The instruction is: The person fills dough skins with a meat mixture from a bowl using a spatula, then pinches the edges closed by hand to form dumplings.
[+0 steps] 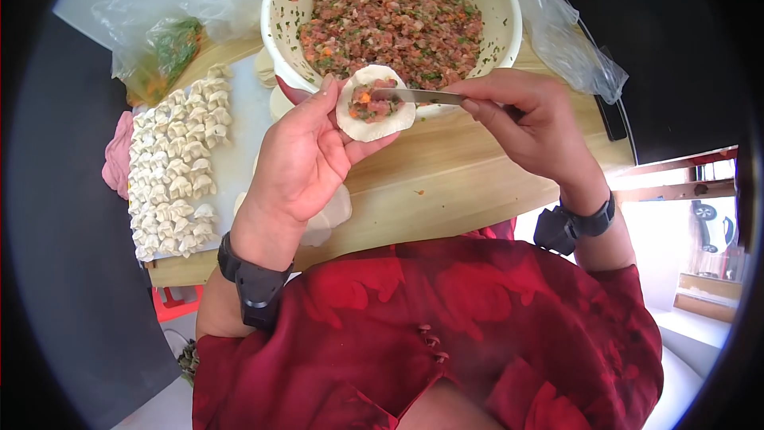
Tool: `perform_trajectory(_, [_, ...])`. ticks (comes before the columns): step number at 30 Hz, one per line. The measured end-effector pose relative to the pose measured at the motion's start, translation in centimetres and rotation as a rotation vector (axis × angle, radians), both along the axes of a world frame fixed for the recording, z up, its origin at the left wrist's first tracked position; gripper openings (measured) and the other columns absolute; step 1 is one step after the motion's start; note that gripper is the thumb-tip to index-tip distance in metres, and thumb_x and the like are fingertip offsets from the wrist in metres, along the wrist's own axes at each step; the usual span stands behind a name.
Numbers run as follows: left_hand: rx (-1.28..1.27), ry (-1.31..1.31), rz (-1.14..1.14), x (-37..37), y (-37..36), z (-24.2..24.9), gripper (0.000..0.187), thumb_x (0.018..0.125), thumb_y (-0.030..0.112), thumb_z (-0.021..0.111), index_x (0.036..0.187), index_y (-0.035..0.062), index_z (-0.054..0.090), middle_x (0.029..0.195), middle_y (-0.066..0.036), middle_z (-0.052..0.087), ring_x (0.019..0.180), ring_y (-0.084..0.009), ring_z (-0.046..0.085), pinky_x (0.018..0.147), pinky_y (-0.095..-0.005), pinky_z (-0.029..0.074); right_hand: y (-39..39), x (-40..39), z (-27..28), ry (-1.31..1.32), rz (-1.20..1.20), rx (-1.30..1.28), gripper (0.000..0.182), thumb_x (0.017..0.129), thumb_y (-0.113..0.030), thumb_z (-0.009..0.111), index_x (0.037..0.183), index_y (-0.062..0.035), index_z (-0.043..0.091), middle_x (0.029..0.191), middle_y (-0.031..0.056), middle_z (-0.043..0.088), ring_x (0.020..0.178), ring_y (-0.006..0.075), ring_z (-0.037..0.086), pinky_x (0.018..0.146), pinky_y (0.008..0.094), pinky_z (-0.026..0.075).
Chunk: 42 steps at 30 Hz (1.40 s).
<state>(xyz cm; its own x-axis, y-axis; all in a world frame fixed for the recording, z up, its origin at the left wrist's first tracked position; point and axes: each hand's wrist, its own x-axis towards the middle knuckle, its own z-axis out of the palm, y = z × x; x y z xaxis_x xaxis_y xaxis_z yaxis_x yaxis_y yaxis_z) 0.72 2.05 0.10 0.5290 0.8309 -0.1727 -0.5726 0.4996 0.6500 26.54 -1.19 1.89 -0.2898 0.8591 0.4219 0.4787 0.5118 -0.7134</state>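
Note:
My left hand [298, 159] holds a round dumpling wrapper [368, 132] by its edges, with a small heap of meat filling [364, 111] on its middle. In my right hand [537, 123] is a narrow, flat metal utensil [430, 96], its far end pressed against that filling. Just beyond both hands stands a large white bowl [275, 24] of minced meat [390, 20] flecked with green and orange. Loose wrappers [328, 211] lie under and beside my left forearm, partly hidden by it.
Rows of folded dumplings [179, 163] cover the left of a pale board [243, 111] on the wooden table [446, 167]. Plastic bags [549, 24] lie behind and right of the bowl; another bag [163, 56] holds something green. A pink cloth [118, 155] sits at the left edge.

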Motion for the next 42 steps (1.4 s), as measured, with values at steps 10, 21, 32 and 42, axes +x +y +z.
perform_trajectory(10, [-0.022, 0.026, -0.072, 0.2, 0.3, 0.3, 0.044, 0.107, 0.03, 0.035, 0.136, -0.0019, 0.041, 0.133, -0.018, 0.055, 0.12, -0.0317, 0.058, 0.098, -0.046, 0.054, 0.5, -0.5, 1.4, -0.153, 0.045, 0.184, 0.028, 0.081, 0.005, 0.068, 0.104, -0.0099, 0.073, 0.076, 0.0073, 0.064, 0.067, 0.022, 0.061, 0.06, 0.0303, 0.048])
perform_trajectory(21, [0.034, 0.054, -0.046, 0.6, 0.3, 0.2, 0.051, 0.107, 0.035, 0.035, 0.136, -0.0052, 0.041, 0.133, -0.019, 0.055, 0.12, -0.0321, 0.058, 0.096, -0.0466, 0.055, 0.9, 0.0, 0.1, -0.138, -0.009, 0.181, 0.029, 0.081, 0.005, 0.068, 0.105, -0.0102, 0.073, 0.073, 0.0076, 0.061, 0.066, 0.0219, 0.059, 0.058, 0.0322, 0.045])
perform_trajectory(32, [0.014, 0.067, -0.02, 0.6, 0.2, 0.3, 0.048, 0.107, 0.035, 0.034, 0.136, -0.0032, 0.04, 0.132, -0.018, 0.056, 0.12, -0.0316, 0.059, 0.097, -0.0464, 0.055, 2.3, 0.1, -0.7, -0.144, -0.006, 0.207, 0.024, 0.084, 0.001, 0.066, 0.104, -0.0085, 0.072, 0.076, 0.0104, 0.063, 0.066, 0.0247, 0.061, 0.059, 0.0324, 0.047])
perform_trajectory(42, [0.023, -0.01, -0.006, 0.9, 0.6, 0.3, 0.046, 0.107, 0.032, 0.032, 0.139, -0.0003, 0.036, 0.137, -0.015, 0.052, 0.122, -0.0295, 0.057, 0.1, -0.046, 0.053, 0.6, -2.2, -0.4, 0.281, -0.093, -0.238, 0.018, 0.085, -0.004, 0.071, 0.102, -0.0054, 0.064, 0.069, -0.0025, 0.049, 0.057, 0.0076, 0.035, 0.054, 0.0234, 0.034])
